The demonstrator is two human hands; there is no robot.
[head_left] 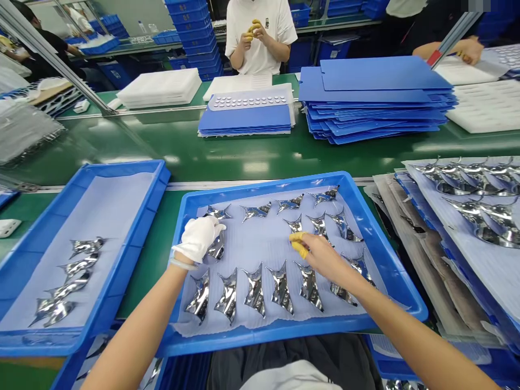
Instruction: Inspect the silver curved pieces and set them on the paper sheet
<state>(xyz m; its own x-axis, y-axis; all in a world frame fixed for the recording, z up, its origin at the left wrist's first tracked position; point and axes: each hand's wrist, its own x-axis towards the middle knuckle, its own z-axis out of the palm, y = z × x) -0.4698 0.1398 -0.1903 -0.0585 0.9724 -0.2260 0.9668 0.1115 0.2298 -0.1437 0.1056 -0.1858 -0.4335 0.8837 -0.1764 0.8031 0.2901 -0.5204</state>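
1. In a blue plastic tray (292, 331), mirror-finish foil pieces (280, 290) are lying in rows on a pale padded sheet (252, 254).
2. The white-gloved left grip (198, 238) is covering one foil piece (216, 248); whether it is closed, one cannot tell.
3. The right grip (320, 255), wearing yellow finger cots (298, 244), is hovering narrow beside another foil piece (293, 225), holding nothing visible.

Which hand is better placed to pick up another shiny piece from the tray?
Probably the right hand: its yellow-capped fingers sit right beside several shiny pieces, while the gloved left hand already covers one piece.
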